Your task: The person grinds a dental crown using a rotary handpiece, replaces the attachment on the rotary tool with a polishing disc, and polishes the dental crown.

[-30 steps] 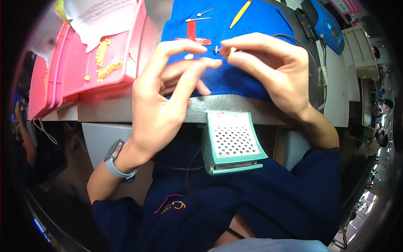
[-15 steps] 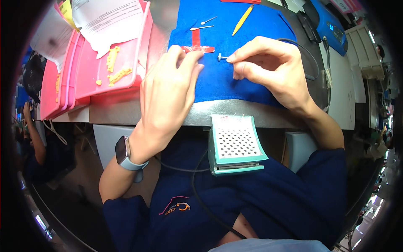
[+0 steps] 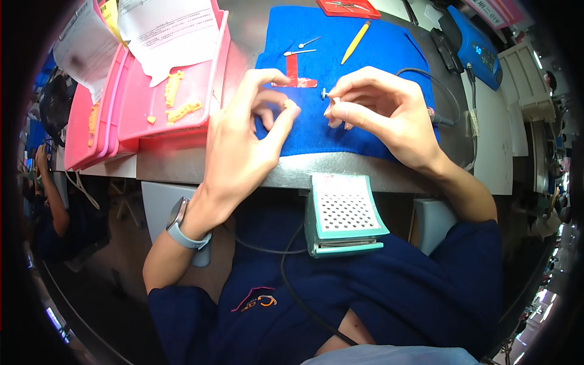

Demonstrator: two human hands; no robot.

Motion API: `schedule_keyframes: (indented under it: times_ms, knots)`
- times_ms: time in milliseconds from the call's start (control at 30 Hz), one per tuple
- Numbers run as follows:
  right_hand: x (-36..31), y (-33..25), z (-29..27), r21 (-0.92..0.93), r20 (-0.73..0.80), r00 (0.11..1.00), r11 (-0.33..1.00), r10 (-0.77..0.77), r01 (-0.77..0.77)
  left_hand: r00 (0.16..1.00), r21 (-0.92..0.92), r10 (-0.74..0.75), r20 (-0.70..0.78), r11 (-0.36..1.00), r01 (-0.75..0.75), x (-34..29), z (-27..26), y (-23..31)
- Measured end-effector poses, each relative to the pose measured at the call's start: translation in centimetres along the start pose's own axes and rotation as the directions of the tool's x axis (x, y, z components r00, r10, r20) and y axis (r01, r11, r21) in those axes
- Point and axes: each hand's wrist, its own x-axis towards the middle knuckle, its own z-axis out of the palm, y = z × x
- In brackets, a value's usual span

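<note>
Above a blue cloth mat (image 3: 377,137), my right hand (image 3: 389,112) pinches the shank of a small rotary bit with a flat disc head (image 3: 324,93). The head points left, towards my other hand. To its left, my left hand (image 3: 243,131) hovers with curled fingers, the thumb tip close against another fingertip. A tiny pale spot shows between them, too small to name. Beyond the hands, two small bits with pale heads, a nearer bit (image 3: 299,53) and a farther bit (image 3: 309,42), lie on the mat near a strip of red tape (image 3: 294,70).
A yellow pencil-like tool (image 3: 356,42) lies far on the mat, with a red tray (image 3: 348,7) behind. Pink bins (image 3: 164,131) holding papers and orange pieces stand left. A blue control unit (image 3: 474,45) sits right. A mint box with perforated top (image 3: 347,210) juts from the bench edge.
My left hand has lifted off the mat near the red tape, and its fingers have curled in. My right hand still pinches the bit, a little lower in view. The whole view has shifted slightly.
</note>
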Motion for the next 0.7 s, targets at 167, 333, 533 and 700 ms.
schedule_keyframes:
  times_ms: [167,333,533,700]
  knots:
    - [-0.2,0.4,0.5,-0.002,-0.04,0.996,0.997,-0.074,0.074,0.986,-0.442,-0.093,0.14,0.885,0.146,-0.8,-0.1,0.4]
    - [-0.4,0.4,0.4,-0.061,0.049,0.989,0.988,-0.14,0.143,0.981,-0.543,-0.079,0.18,0.823,0.166,-1.2,-0.2,0.4]
    - [-0.5,0.3,0.9,0.028,0.036,0.985,0.986,-0.168,0.167,0.981,-0.408,0.117,0.153,0.912,-0.044,-1.3,-0.2,0.1]
    - [-0.7,-0.1,0.9,0.037,0.109,0.985,0.99,-0.137,0.134,0.985,-0.387,0.148,0.093,0.916,-0.101,-1.5,-0.2,-0.1]
